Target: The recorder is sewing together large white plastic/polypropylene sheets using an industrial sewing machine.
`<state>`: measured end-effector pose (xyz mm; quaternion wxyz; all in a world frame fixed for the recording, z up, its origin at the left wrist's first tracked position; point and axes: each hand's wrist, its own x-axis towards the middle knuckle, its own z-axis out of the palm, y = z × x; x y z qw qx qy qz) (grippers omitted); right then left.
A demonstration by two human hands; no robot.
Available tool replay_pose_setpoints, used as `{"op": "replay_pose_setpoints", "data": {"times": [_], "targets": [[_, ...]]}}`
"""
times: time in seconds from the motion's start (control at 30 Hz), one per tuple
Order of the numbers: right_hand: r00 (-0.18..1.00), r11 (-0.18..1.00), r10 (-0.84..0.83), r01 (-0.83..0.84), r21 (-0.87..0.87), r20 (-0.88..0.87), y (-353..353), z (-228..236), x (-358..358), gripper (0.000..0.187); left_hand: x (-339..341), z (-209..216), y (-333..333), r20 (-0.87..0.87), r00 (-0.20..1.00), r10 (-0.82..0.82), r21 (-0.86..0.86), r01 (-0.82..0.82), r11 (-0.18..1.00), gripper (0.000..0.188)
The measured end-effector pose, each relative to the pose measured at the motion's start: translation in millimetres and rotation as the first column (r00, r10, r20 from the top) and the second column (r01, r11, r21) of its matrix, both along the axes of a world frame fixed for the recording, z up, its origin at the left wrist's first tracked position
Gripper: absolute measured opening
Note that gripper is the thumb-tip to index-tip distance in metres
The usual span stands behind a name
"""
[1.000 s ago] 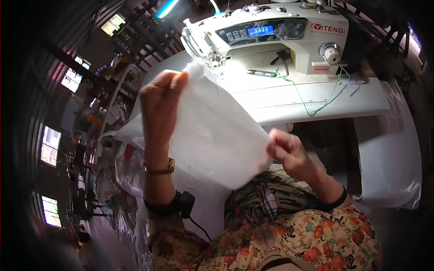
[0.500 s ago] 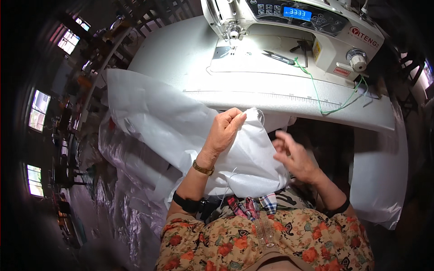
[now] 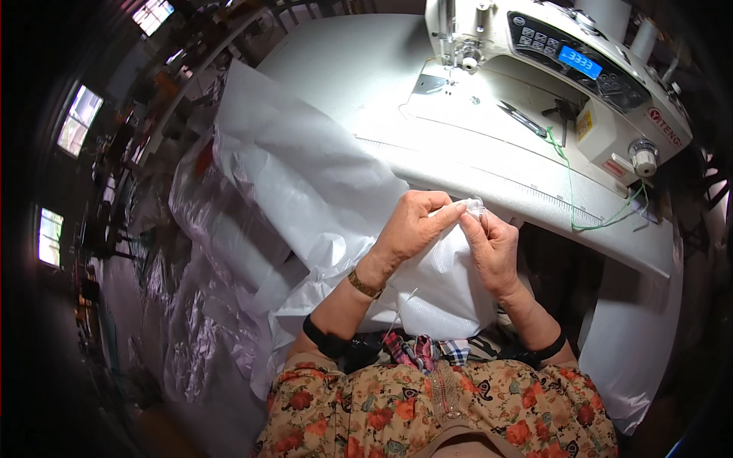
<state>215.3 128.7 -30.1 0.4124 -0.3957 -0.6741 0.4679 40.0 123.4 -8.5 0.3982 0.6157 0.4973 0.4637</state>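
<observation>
Both my hands pinch the top corner of a white woven plastic sheet [image 3: 447,267] just in front of the table's near edge. My left hand [image 3: 416,225], with a gold watch at the wrist, grips the corner between thumb and fingers. Close beside it, my right hand [image 3: 492,248] is closed on the same corner, its thumb nearly meeting the left one. A small folded bit of the sheet pokes up between the fingertips. The rest of the sheet hangs to my lap and spreads left over the table edge. A loose white thread [image 3: 405,301] trails on it.
A white sewing machine [image 3: 565,61] with a lit display stands on the pale table [image 3: 336,69]. Thread snips [image 3: 523,118] and a tangle of green thread [image 3: 569,179] lie under its arm. Crumpled clear plastic [image 3: 206,328] heaps up at the left; white sheeting [image 3: 634,328] hangs at the right.
My right hand, which was apart from the sheet, has come up and taken hold of the corner beside my left hand. The view has shifted, moving the machine right in the picture.
</observation>
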Motion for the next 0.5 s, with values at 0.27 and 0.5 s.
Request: {"op": "replay_pose_setpoints", "data": {"times": [0.27, 0.5], "targets": [[0.967, 0.971, -0.163, 0.123, -0.203, -0.194, -17.6, -13.6, 3.6, 0.038, 7.4, -2.4, 2.2, -0.013, 0.998, 0.055, -0.006, -0.055, 0.998, 0.03], [0.979, 0.918, -0.203, 0.186, 0.35, 0.014, -16.9, -19.9, 8.4, 0.038, 12.4, -4.1, 2.3, -0.032, 0.996, 0.083, 0.013, -0.083, 0.996, 0.031]]}}
